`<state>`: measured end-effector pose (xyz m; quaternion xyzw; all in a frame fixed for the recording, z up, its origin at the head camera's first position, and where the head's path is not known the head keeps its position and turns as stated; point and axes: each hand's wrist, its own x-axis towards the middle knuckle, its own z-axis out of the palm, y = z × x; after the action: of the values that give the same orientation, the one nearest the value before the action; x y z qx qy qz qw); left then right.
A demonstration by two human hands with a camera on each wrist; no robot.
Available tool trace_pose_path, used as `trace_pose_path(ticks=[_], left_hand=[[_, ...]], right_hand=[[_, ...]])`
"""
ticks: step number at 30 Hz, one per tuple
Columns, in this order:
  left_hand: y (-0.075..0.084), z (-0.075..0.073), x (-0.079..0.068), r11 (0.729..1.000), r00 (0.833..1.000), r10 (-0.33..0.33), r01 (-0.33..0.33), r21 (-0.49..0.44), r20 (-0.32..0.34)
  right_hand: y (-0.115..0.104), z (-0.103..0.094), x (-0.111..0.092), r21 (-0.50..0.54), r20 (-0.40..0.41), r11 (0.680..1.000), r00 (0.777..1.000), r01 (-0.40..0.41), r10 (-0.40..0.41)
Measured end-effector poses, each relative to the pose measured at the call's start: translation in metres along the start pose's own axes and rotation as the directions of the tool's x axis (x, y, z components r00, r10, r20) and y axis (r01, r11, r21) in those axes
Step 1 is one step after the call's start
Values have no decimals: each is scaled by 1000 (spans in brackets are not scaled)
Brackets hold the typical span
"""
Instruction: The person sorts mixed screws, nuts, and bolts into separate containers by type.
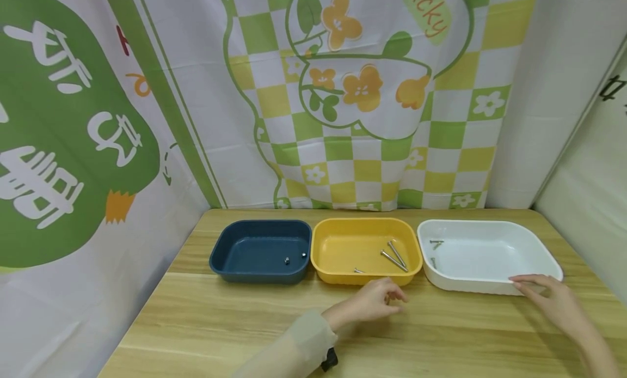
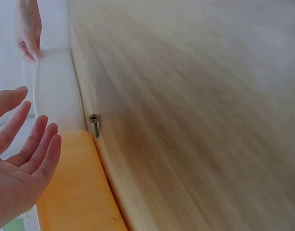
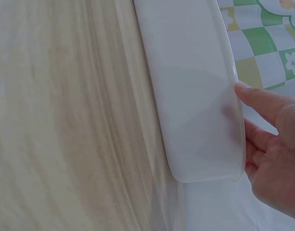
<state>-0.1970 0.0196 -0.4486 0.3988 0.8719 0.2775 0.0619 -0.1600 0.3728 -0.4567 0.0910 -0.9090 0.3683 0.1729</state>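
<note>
My left hand [image 1: 373,300] hovers in front of the yellow tray [image 1: 343,277], holding nothing, its fingers loosely bent and spread. In the left wrist view a small cross-head screw [image 2: 94,124] is by the table edge of the trays, near where yellow and white meet; the left hand hides that spot from the head view. My right hand [image 1: 555,302] pinches the front rim of the white tray [image 1: 470,284] near its right corner. In the right wrist view the thumb lies at the rim and the other fingers reach behind the wall. Several small screws [image 1: 436,244] lie at the white tray's left end.
A dark blue tray [image 1: 259,277] stands left of the yellow one, with two small nuts [image 1: 287,261] inside. Two long bolts [image 1: 394,258] and a smaller screw [image 1: 359,270] lie in the yellow tray. Behind the wooden table [image 1: 196,323] hangs a patterned curtain [image 1: 362,165].
</note>
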Motion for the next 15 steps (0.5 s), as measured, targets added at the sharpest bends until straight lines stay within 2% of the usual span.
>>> trace_pose_path(ticks=[6, 15], left_hand=[[-7, 2, -4, 999, 1000, -2, 2, 34, 3], [-12, 4, -7, 998, 1000, -29, 29, 49, 10]], right_hand=[[0, -1, -1, 10, 4, 1000, 1000, -12, 12], [-1, -1, 1, 2, -11, 1000, 1000, 13, -13]])
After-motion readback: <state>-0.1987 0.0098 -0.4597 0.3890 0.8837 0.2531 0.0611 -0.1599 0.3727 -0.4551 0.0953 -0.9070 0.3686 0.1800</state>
